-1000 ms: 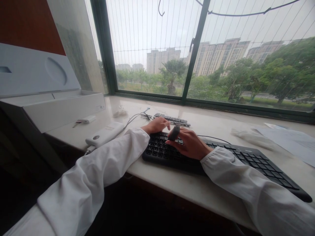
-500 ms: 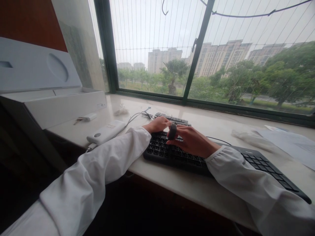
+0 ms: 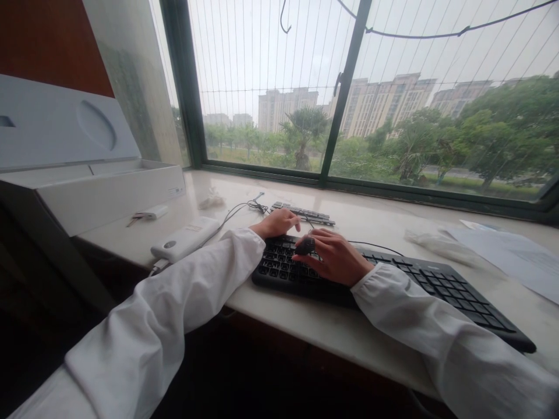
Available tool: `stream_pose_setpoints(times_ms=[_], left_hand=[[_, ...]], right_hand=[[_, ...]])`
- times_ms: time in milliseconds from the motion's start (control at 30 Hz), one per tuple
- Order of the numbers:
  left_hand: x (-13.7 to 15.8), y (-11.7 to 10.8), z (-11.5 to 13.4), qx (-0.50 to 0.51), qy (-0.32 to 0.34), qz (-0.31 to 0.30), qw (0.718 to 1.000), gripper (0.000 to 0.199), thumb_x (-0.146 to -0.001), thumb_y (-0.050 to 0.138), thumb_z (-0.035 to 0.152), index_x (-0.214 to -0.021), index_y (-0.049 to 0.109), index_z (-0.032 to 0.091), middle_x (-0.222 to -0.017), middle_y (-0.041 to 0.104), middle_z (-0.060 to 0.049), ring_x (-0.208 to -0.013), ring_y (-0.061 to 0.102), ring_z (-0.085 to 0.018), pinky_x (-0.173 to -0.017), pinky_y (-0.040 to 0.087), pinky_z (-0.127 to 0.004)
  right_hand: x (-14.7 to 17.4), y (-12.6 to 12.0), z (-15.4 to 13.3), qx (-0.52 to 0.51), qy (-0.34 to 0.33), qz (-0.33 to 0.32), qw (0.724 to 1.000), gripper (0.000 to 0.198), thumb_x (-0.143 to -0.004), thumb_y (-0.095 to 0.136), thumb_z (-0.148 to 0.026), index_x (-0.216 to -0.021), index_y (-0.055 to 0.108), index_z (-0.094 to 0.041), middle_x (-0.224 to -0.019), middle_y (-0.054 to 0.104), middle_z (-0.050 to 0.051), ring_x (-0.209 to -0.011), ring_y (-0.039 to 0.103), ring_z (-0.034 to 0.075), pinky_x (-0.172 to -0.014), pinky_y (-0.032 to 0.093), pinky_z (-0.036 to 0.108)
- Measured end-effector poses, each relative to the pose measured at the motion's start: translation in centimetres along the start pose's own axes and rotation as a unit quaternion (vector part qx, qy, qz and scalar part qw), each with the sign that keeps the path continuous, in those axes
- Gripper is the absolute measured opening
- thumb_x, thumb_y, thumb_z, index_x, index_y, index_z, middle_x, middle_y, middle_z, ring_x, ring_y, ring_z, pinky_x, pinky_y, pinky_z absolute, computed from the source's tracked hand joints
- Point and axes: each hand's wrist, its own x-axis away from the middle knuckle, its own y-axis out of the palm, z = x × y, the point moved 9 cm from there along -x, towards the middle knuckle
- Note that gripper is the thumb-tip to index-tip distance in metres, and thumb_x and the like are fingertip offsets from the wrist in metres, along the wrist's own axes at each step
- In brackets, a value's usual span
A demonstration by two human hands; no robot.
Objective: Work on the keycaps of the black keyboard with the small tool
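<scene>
The right hand [image 3: 335, 256] grips a small dark object [image 3: 305, 245] between thumb and fingers, holding it over the keyboard [image 3: 458, 291]. The left hand [image 3: 278, 223], just beyond and to the left of it, is loosely curled at the keyboard's far edge; whether it holds anything cannot be told. The black keyboard lies beneath both hands and runs out to the right under the right sleeve [image 3: 402, 308], with exposed key sockets around the fingers. Just past the hands, rows of keycaps [image 3: 308, 214] lie on the tabletop [image 3: 271, 317]. Left of the left hand are a white device [image 3: 186, 238], a tangled cable [image 3: 258, 206] and, farther out, a white box [image 3: 109, 196]. Well right of the right hand lie crumpled plastic [image 3: 441, 247] and papers [image 3: 502, 251].
</scene>
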Motion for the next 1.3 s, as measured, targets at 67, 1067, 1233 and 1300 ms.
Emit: stream_pose_setpoints(times_ms=[67,1067,1233,1300], left_hand=[[0.0,0.0,0.0,0.000,-0.002,0.001,1.000,0.043,-0.089,0.043,0.039,-0.079,0.076,0.015,-0.049,0.056,0.001,-0.051,0.054,-0.012,-0.056,0.038,-0.023],[-0.1,0.0,0.4,-0.015,0.021,-0.003,1.000,0.042,-0.091,0.042,0.036,-0.076,0.075,0.015,-0.057,0.059,-0.001,-0.058,0.054,-0.012,-0.058,0.036,-0.023],[-0.1,0.0,0.5,-0.018,0.026,0.003,1.000,0.041,-0.091,0.043,0.036,-0.073,0.074,0.015,-0.056,0.057,0.000,-0.057,0.051,-0.012,-0.057,0.034,-0.023],[-0.2,-0.1,0.5,-0.019,0.026,0.006,0.999,0.042,-0.090,0.044,0.036,-0.072,0.074,0.014,-0.054,0.055,0.000,-0.055,0.050,-0.012,-0.057,0.034,-0.023]], right_hand=[[0.0,0.0,0.0,0.006,0.001,-0.002,1.000,0.022,-0.093,0.055,-0.039,-0.096,0.059,-0.018,-0.081,0.066,0.007,-0.077,0.062,0.019,-0.073,0.053,0.035],[0.3,-0.6,3.9,-0.087,0.236,0.031,0.967,0.025,-0.087,0.062,-0.043,-0.092,0.068,-0.019,-0.077,0.069,0.001,-0.064,0.061,0.013,-0.064,0.047,0.024],[0.6,-0.3,4.4,-0.081,0.280,0.015,0.956,0.029,-0.086,0.064,-0.045,-0.096,0.067,-0.018,-0.073,0.067,0.000,-0.061,0.059,0.012,-0.063,0.045,0.024],[0.5,-0.2,4.6,-0.076,0.296,0.008,0.952,0.030,-0.085,0.064,-0.045,-0.097,0.067,-0.018,-0.072,0.067,0.000,-0.061,0.058,0.012,-0.063,0.044,0.024]])
